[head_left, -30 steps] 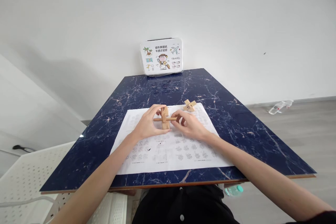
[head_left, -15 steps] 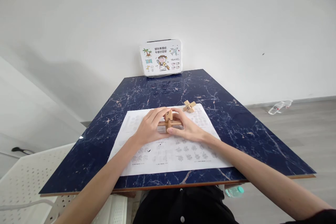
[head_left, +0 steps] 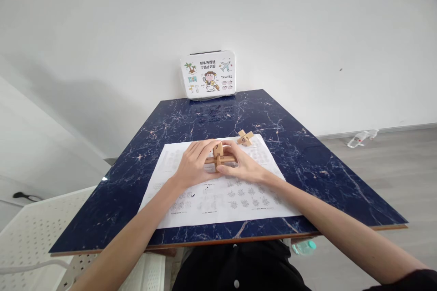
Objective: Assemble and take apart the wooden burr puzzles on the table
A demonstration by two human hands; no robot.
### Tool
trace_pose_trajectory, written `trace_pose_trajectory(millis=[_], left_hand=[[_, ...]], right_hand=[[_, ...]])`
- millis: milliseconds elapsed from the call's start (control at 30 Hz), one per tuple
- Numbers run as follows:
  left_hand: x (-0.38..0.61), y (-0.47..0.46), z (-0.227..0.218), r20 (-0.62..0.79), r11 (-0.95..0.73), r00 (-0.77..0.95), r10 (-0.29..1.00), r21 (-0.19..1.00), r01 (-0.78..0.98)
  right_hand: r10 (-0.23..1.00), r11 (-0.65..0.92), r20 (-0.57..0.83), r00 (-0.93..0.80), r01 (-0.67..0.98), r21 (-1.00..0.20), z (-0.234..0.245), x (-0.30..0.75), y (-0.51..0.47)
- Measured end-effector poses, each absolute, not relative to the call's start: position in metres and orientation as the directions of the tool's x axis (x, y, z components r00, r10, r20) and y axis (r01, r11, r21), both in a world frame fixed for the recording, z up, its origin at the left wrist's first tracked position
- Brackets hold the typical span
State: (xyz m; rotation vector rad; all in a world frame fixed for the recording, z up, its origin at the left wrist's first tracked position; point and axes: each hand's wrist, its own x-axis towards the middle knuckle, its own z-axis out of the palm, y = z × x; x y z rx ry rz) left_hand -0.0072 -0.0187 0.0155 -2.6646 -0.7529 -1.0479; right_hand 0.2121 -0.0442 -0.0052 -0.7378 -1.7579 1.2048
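Between both hands is a light-brown wooden interlocking puzzle (head_left: 218, 150) made of crossed bars, with a dark mark on its upright block. My left hand (head_left: 196, 163) curls around its left side, fingers over the top and thumb low at the front. From the right, my right hand (head_left: 241, 161) grips it, thumb pressed near the lower front bar. The fingers partly hide the bars. Under the hands lies a white printed sheet (head_left: 211, 213) with rows of small diagrams. A smaller cross-shaped wooden piece (head_left: 245, 138) rests at the sheet's far right edge.
The blue marbled table (head_left: 191, 122) carries the sheet. At its far edge a white cartoon-printed case (head_left: 209, 75) leans against the wall. A white perforated surface (head_left: 37, 223) is at the lower left. A clear bottle (head_left: 303, 248) and plastic items (head_left: 362, 138) lie on the floor.
The puzzle's upright block appears slightly turned between my fingers. Both hands keep their hold, and the whole view has shifted slightly.
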Motion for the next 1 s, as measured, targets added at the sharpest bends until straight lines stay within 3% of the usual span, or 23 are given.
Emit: trace_pose_trajectory(millis=[267,433,767,900,1000], left_hand=[[-0.006,-0.019,0.017,0.71,-0.86,0.607,0.357,-0.004,0.51],[-0.011,-0.015,0.018,0.711,-0.826,0.561,0.424,0.049,0.562],[-0.019,-0.007,0.019,0.725,-0.792,0.538,0.43,0.016,0.611],[-0.023,-0.002,0.021,0.744,-0.754,0.47,0.476,0.07,0.653],[-0.025,0.0,0.021,0.763,-0.708,0.382,0.522,0.138,0.692]], right_hand=[[0.849,0.297,0.264,-0.458,0.001,-0.955,-0.003,0.216,-0.045],[0.876,0.289,0.275,-0.396,-0.025,-0.957,-0.006,0.22,-0.04],[0.924,0.29,0.288,-0.25,-0.03,-0.957,-0.014,0.219,-0.032],[0.942,0.308,0.301,-0.152,0.029,-0.951,-0.011,0.223,-0.03],[0.913,0.397,0.37,-0.173,0.168,-0.902,-0.011,0.225,-0.032]])
